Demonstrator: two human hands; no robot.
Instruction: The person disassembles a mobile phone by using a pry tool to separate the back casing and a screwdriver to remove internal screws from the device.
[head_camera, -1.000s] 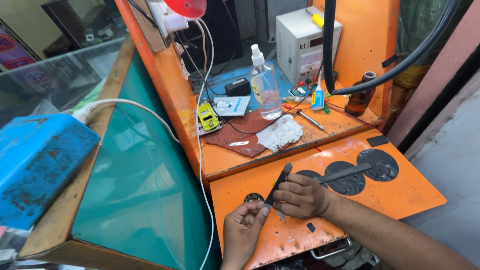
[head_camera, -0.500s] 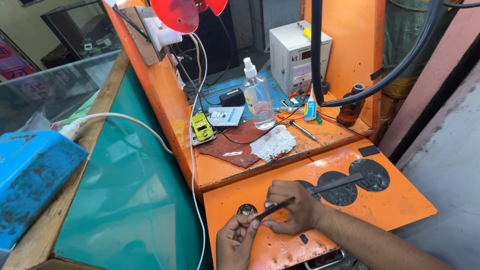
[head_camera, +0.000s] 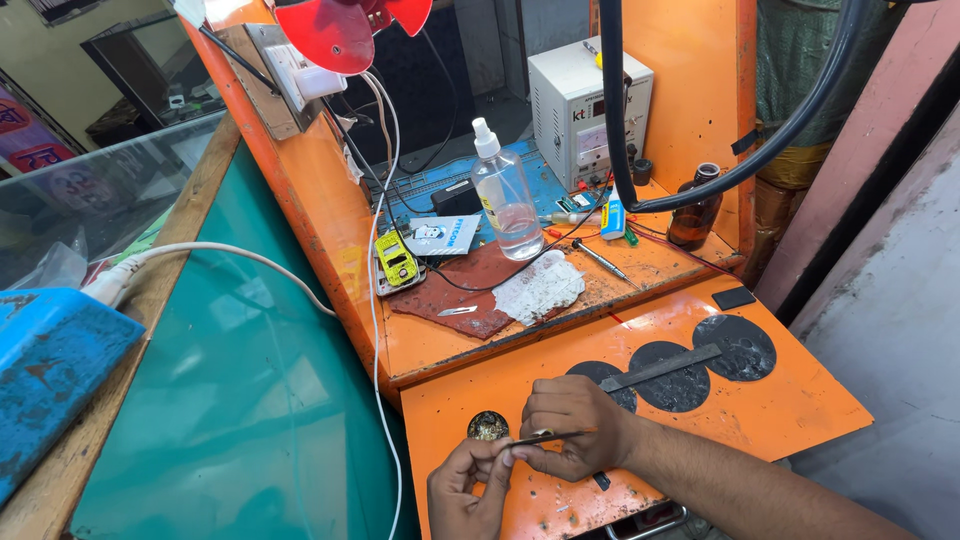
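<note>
Both hands have come closer together since the earlier frames, where the thin tool stood more upright; now it lies almost flat between them. Right hand (head_camera: 572, 432) is curled shut around the tweezers (head_camera: 545, 437), a slim dark tool with a pale spot near its middle, and the tip points toward 9 o'clock. Left hand (head_camera: 468, 487) sits at 7 o'clock from the right one, its fingers pinched at the tool's tip; if some small part is between them, I cannot tell, it is too small to see. Just at 12 o'clock from the left hand there is a small round dish (head_camera: 488, 426) with golden bits, lying on the orange shelf (head_camera: 800, 405). At 2 o'clock from the right hand a metal ruler (head_camera: 660, 367) lies across three dark round pads (head_camera: 740, 345). Farther up, on the bench (head_camera: 650, 275), I see a spray bottle (head_camera: 503, 195), a white cloth (head_camera: 540, 285), a yellow meter (head_camera: 397, 260) and a brown bottle (head_camera: 695, 210). What may go wrong, in my opinion: the pinch is very fine and is held over the front edge of the shelf, so a little slip of the fingers could drop a tiny piece to the floor; also the right wrist is near the dish and could push it and spill the bits.
</note>
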